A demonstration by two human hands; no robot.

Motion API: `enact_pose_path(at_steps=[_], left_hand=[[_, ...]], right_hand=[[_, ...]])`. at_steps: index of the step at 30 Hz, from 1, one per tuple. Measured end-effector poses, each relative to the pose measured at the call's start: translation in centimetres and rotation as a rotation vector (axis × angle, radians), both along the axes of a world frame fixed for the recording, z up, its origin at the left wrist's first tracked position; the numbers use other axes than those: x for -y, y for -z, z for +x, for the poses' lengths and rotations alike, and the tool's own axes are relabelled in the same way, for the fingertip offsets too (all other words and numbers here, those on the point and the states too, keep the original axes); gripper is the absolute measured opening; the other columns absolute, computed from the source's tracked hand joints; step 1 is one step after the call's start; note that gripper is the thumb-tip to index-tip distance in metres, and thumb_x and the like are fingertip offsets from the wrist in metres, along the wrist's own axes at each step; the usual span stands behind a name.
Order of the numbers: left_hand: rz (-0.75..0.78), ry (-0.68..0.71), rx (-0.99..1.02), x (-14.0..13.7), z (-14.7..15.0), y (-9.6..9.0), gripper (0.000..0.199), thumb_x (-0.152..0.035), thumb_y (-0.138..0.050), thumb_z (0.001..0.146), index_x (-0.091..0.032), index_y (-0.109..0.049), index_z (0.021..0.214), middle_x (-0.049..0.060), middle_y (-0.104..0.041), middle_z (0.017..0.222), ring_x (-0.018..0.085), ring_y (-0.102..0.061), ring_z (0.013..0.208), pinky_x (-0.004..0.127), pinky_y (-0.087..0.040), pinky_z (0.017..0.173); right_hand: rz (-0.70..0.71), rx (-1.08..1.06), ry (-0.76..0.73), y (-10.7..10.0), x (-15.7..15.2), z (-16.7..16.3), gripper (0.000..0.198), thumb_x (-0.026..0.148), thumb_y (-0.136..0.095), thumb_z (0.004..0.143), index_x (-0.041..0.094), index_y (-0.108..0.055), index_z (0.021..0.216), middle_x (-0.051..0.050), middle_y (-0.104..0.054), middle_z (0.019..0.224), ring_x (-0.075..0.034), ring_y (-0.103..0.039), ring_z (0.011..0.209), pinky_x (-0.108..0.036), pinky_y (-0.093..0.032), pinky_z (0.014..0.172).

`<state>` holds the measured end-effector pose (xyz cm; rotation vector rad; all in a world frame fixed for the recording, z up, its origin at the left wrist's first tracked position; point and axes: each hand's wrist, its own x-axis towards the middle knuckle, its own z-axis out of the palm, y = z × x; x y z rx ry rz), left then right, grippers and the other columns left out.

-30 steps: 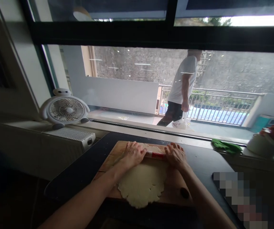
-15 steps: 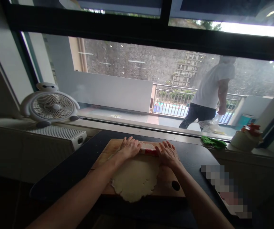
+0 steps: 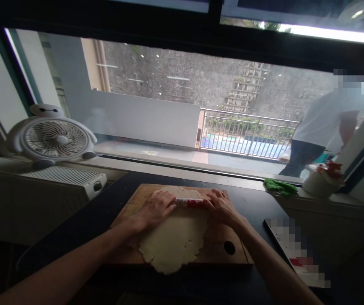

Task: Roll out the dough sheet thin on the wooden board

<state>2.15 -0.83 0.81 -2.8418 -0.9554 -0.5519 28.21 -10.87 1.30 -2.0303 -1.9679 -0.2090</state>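
Note:
A pale sheet of dough point(image 3: 175, 237) lies rolled out on a wooden cutting board point(image 3: 220, 243), its near edge hanging over the board's front. Across the dough's far part rests a red-and-white rolling pin point(image 3: 188, 202). My left hand point(image 3: 158, 206) is closed over its left end, fingers curled. On the right end, my right hand point(image 3: 221, 206) bends its fingers over the pin in the same way. Both hands cover the pin's ends, so only its middle shows.
The board sits on a dark table point(image 3: 252, 203) below a window. A white fan point(image 3: 59, 140) stands at the left by a heater-like unit point(image 3: 74, 178). Right: a green cloth point(image 3: 280, 187), a pot point(image 3: 321, 184) and a partly blurred flat item point(image 3: 296, 254). Outside, a person point(image 3: 321, 118) passes.
My hands and the rolling pin have come slightly nearer to me over the dough, the left hand more flattened out toward the left. Outside, the person has walked to the right. The view shifted slightly.

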Motion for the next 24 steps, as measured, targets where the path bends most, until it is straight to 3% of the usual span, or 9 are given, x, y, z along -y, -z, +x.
enact_pose_path(at_steps=[4,9,12,17,21,24], left_hand=[[-0.089,-0.002,-0.032,-5.2,1.6,-0.8,0.037,-0.039,-0.031,0.092,-0.026,-0.056,0.114,0.002,-0.059,0.121,0.019,-0.047,0.117,0.039,-0.027,0.105],[-0.105,-0.272,-0.031,-9.8,6.4,-0.5,0.039,-0.037,-0.028,0.091,-0.025,-0.058,0.114,0.004,-0.047,0.136,0.025,-0.028,0.133,0.047,-0.023,0.107],[-0.079,-0.359,0.003,-9.6,7.0,0.3,0.046,-0.038,-0.025,0.091,-0.018,-0.052,0.122,0.010,-0.042,0.140,0.027,-0.025,0.134,0.048,-0.021,0.108],[-0.031,-0.357,-0.031,-6.1,2.6,1.5,0.056,-0.034,-0.029,0.089,-0.003,-0.036,0.135,0.016,-0.031,0.145,0.024,-0.020,0.137,0.037,-0.015,0.112],[-0.049,-0.318,-0.085,-4.2,0.5,0.8,0.060,-0.036,-0.025,0.090,0.002,-0.031,0.136,0.020,-0.028,0.146,0.025,-0.019,0.137,0.037,-0.014,0.112],[-0.160,-0.280,-0.125,-5.2,2.3,-0.2,0.058,-0.037,-0.021,0.091,-0.002,-0.031,0.137,0.017,-0.026,0.147,0.023,-0.019,0.137,0.037,-0.014,0.112]], right_hand=[[0.027,0.022,-0.027,-0.1,0.3,0.5,0.031,0.041,-0.036,0.092,0.025,-0.058,0.107,-0.004,-0.053,0.111,-0.017,-0.043,0.107,-0.031,-0.027,0.096],[0.042,0.028,0.058,0.0,-1.6,-0.1,0.031,0.038,-0.035,0.093,0.021,-0.057,0.106,-0.007,-0.054,0.099,-0.020,-0.047,0.094,-0.032,-0.034,0.085],[0.053,0.052,0.060,0.0,-1.0,-1.3,0.027,0.029,-0.039,0.091,0.019,-0.055,0.111,-0.008,-0.053,0.101,-0.022,-0.046,0.095,-0.033,-0.033,0.086],[0.043,0.137,-0.003,0.0,2.5,-3.7,0.041,0.010,-0.046,0.081,0.019,-0.047,0.122,-0.009,-0.052,0.106,-0.021,-0.045,0.097,-0.031,-0.034,0.084],[-0.013,0.155,-0.011,-0.6,3.5,-5.0,0.035,0.007,-0.042,0.082,0.018,-0.051,0.114,-0.009,-0.055,0.102,-0.020,-0.049,0.092,-0.029,-0.036,0.079],[-0.030,0.125,0.003,-0.8,3.3,-4.9,0.025,0.015,-0.040,0.088,0.016,-0.055,0.108,-0.009,-0.057,0.098,-0.019,-0.052,0.088,-0.028,-0.038,0.077]])
